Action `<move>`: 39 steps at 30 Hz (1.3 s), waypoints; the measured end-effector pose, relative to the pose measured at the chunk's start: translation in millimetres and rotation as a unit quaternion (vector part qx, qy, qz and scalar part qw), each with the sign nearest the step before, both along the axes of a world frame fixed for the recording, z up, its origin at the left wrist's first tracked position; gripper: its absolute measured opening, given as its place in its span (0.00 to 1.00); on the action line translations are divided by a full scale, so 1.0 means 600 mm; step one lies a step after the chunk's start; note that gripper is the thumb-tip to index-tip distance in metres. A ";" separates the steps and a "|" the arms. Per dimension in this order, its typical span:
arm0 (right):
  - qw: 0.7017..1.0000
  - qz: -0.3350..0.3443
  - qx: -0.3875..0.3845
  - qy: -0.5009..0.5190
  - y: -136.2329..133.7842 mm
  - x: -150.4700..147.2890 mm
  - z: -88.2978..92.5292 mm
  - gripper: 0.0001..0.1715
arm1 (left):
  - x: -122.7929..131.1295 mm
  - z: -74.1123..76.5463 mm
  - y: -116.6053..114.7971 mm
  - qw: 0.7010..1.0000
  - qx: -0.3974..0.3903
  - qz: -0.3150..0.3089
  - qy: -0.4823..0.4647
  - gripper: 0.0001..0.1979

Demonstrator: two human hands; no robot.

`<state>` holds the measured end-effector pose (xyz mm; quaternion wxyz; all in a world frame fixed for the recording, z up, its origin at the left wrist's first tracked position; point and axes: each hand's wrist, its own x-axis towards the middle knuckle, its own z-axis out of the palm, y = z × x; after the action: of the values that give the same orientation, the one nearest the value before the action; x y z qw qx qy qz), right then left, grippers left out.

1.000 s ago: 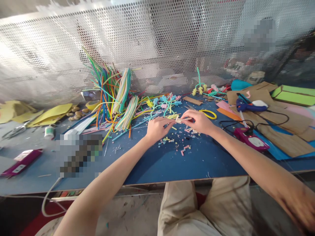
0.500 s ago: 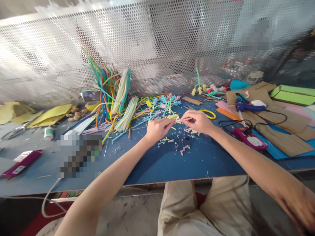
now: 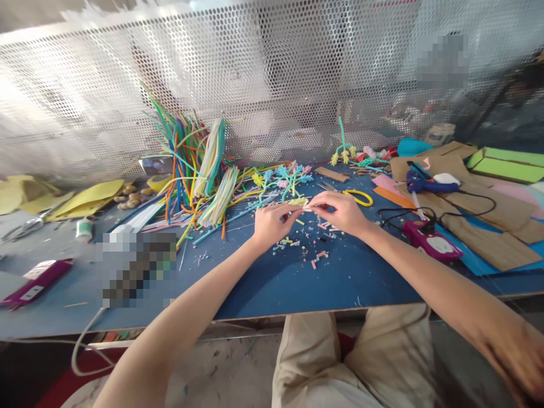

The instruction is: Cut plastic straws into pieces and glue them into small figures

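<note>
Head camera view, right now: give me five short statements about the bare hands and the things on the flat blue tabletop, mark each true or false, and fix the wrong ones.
1. The bare left hand and bare right hand meet at a small pale piece held in their fingertips. True.
2. The right hand grips the yellow-handled metal scissors. False: the scissors lie on the flat blue tabletop, beyond that hand.
3. The blue gun-shaped tool lies among brown cardboard sheets. True.
4. The large bunch of multicoloured fuzzy stems is at the picture's right edge. False: the bunch is left of centre.
5. Small pink cut bits lie on the tabletop nearer the viewer than the hands. True.
</note>
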<state>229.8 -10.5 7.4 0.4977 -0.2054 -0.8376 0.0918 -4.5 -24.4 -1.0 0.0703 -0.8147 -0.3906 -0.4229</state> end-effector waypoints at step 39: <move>0.999 -0.040 0.033 0.004 -0.001 -0.002 0.003 0.14 | -0.005 0.011 -0.005 0.998 0.048 -0.029 -0.006 0.08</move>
<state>228.4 -11.2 8.9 0.5104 -0.2217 -0.8296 0.0455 -7.7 -27.4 5.6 0.0949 -0.8188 -0.3464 -0.4479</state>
